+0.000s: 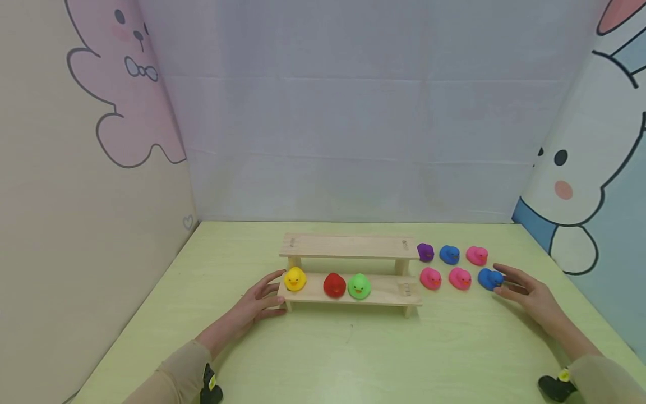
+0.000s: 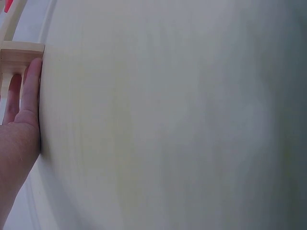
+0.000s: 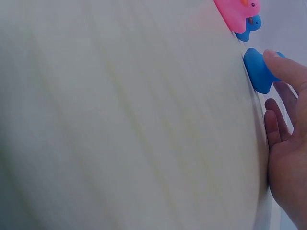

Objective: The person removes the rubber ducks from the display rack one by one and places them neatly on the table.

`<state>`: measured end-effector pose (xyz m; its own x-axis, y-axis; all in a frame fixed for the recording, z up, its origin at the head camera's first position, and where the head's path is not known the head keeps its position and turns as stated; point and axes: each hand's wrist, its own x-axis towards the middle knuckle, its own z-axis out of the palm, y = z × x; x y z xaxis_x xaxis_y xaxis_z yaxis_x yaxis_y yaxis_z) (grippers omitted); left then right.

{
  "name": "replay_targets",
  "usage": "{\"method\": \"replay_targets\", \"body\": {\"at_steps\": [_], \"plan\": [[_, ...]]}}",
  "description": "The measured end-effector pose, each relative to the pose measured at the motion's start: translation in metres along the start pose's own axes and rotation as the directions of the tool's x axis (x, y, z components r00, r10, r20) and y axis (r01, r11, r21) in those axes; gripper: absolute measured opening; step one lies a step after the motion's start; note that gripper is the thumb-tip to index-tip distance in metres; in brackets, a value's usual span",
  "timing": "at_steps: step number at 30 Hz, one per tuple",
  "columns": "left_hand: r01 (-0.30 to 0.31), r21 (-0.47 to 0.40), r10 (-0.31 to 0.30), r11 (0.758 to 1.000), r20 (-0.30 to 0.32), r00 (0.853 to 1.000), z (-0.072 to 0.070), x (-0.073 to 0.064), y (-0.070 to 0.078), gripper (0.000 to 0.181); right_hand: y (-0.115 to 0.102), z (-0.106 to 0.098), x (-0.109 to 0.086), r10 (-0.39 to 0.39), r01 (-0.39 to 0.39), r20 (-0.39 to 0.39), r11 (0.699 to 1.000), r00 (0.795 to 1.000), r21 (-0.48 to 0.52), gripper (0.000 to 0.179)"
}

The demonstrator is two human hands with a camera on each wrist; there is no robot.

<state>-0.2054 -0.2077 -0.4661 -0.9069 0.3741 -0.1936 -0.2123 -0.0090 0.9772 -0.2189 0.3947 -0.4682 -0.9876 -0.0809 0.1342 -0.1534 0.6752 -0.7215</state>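
A small two-tier wooden rack (image 1: 348,247) stands mid-table. On its lower step sit a yellow rubber duck (image 1: 295,279), a red duck (image 1: 335,285) and a green duck (image 1: 359,287). My left hand (image 1: 257,302) is at the rack's left end, extended fingers against the lower step; the left wrist view shows the fingers (image 2: 31,86) along the step's end (image 2: 21,50). At the right, my right hand (image 1: 530,294) reaches round a blue duck (image 1: 489,279), thumb and forefinger loosely spread on either side. In the right wrist view the thumb overlaps that blue duck (image 3: 260,72).
Right of the rack, more ducks stand in two rows: a purple duck (image 1: 425,252), another blue duck (image 1: 449,255) and several pink ducks (image 1: 476,255). The pale table (image 1: 328,359) meets a white backdrop (image 1: 353,140) behind and walls with cartoon figures at the sides.
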Motion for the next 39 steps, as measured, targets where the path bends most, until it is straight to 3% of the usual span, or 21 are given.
{"method": "replay_targets", "body": {"at_steps": [13, 29, 34, 39], "plan": [[-0.003, 0.019, 0.004, 1.000, -0.016, 1.000, -0.009, 0.011, -0.017, 0.066, 0.002, 0.001, 0.001, -0.006, 0.006, -0.015, 1.000, 1.000, -0.013, 0.061], [-0.020, 0.004, 0.020, 1.000, 0.007, 1.000, -0.010, 0.010, -0.018, 0.065, 0.003, 0.003, 0.003, 0.011, -0.011, -0.046, 1.000, 0.999, 0.000, 0.063], [-0.019, 0.001, 0.019, 1.000, 0.014, 1.000, -0.010, 0.009, -0.017, 0.065, -0.001, 0.001, 0.005, -0.014, 0.013, -0.125, 1.000, 0.992, -0.002, 0.060], [-0.023, 0.001, 0.022, 1.000, 0.010, 1.000, -0.010, 0.011, -0.018, 0.065, -0.018, 0.000, 0.011, -0.063, 0.068, -0.234, 0.998, 0.970, 0.015, 0.054]]}}
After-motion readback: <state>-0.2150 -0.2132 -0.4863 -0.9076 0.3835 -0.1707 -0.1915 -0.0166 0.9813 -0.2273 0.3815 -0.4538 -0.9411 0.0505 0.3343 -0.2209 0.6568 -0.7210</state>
